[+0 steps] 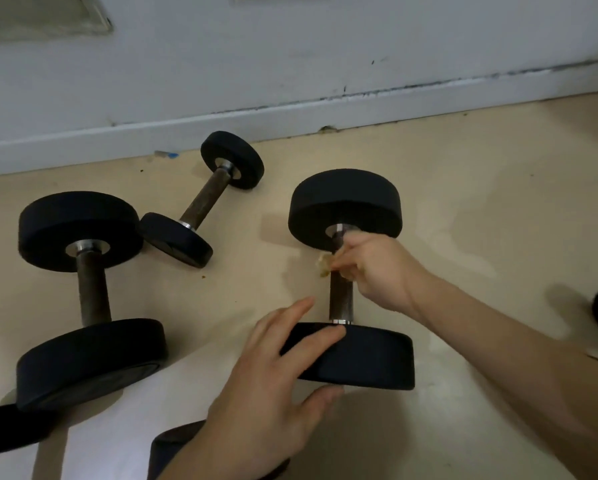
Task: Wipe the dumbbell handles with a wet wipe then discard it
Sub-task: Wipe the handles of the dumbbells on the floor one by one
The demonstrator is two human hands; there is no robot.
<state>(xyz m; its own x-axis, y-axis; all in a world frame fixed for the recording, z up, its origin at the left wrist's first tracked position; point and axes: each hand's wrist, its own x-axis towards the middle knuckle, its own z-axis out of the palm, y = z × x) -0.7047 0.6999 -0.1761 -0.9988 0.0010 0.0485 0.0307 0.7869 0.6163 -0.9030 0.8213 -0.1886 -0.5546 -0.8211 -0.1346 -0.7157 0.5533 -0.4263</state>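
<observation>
Pinches wet wipe (325,263) round dumbbell handle (340,299) in right grip (377,268); steadies near weight (366,358) under flat, released left grip (273,368) (likely to stop rolling).

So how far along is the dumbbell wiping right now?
Mid-job. The right hand pinches the wipe, already browned, against the top of the handle of the right dumbbell, while the left hand steadies its near weight. Nothing shows whether the big left dumbbell or the small far dumbbell has been wiped. Still left: the lower handle, any unwiped ones, and discarding the wipe.
</observation>
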